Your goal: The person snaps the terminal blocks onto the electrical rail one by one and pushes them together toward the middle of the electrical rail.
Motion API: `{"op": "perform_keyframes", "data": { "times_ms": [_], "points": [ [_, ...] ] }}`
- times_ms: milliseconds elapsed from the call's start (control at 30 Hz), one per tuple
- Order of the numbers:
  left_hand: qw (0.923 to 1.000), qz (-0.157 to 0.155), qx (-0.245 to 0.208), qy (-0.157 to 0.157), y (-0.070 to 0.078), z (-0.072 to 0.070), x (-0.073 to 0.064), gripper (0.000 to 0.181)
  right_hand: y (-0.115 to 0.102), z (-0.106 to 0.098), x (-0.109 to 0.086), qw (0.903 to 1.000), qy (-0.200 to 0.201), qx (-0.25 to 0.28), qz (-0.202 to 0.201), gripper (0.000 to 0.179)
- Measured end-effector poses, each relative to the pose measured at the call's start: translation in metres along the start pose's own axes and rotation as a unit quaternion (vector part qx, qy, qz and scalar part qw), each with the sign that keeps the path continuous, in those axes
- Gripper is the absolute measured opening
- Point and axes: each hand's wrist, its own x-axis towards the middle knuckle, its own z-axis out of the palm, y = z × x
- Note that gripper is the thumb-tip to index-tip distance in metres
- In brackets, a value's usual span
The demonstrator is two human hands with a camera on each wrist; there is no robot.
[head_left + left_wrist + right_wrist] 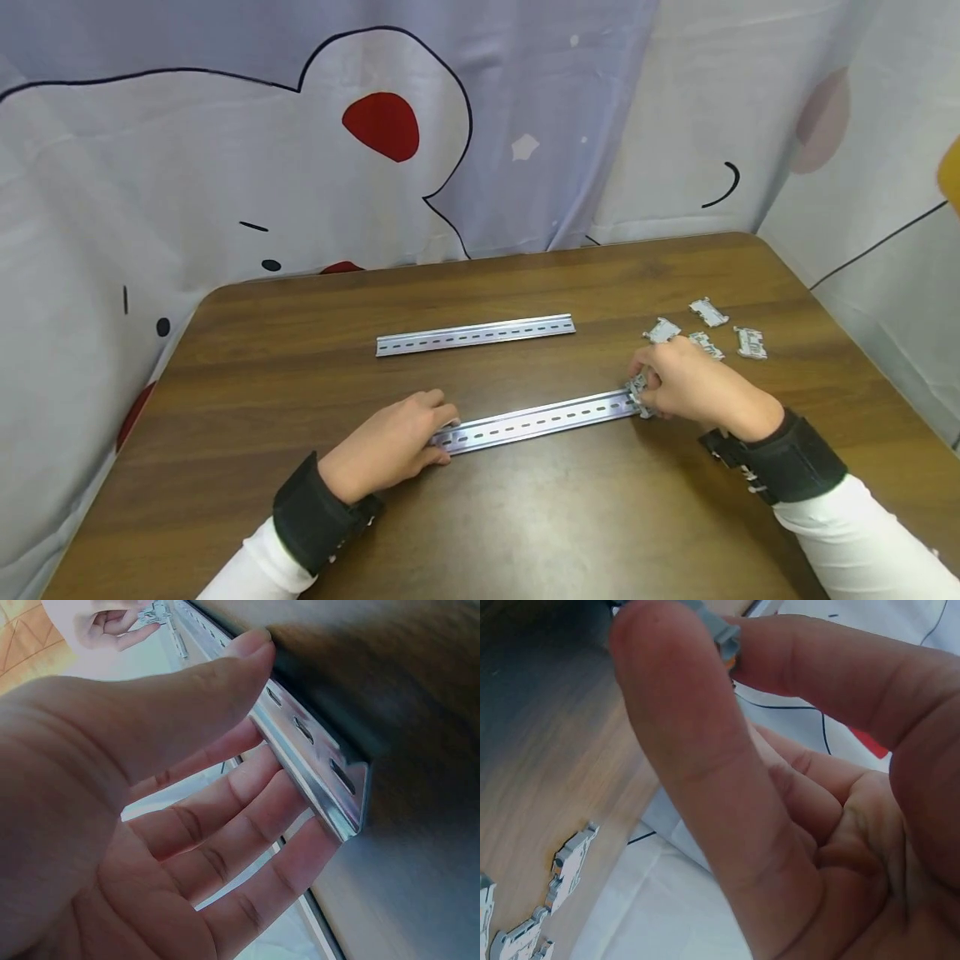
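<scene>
A slotted metal DIN rail [540,421] lies across the table in front of me. My left hand [401,437] holds its left end, the thumb on one long edge and the fingers along the other; the left wrist view shows the rail [304,739] between them. At the rail's right end my right hand [693,383] pinches a grey terminal block [637,396] between thumb and index finger. The block stands across the rail's end, overlapping it in the head view. In the right wrist view a finger hides most of this terminal block [726,641].
A second DIN rail [476,335] lies farther back on the wooden table [300,333]. Several loose terminal blocks lie at the right beyond my right hand, among them one near the back [708,312] and one farthest right [751,342]. A printed curtain [540,167] hangs behind the table.
</scene>
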Motion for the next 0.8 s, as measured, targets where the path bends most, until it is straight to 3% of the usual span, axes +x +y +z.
{"op": "perform_keyframes", "data": {
  "times_ms": [467, 633, 800],
  "points": [
    [0.9997, 0.013, -0.017, 0.01, -0.0038, 0.0001, 0.0019, 0.031, -0.0025, 0.0093, 0.0015, 0.9991, 0.039, 0.009, -0.01, 0.021],
    [0.9972, 0.001, -0.074, 0.008, -0.0065, 0.0022, 0.0023, 0.026, -0.0027, 0.0094, 0.0036, 0.9995, 0.029, 0.012, -0.007, 0.021],
    [0.9906, -0.03, -0.133, 0.004, -0.0093, 0.0037, 0.002, 0.023, -0.0019, 0.0084, 0.0093, 0.9996, 0.016, 0.023, 0.004, 0.022]
  ]
}}
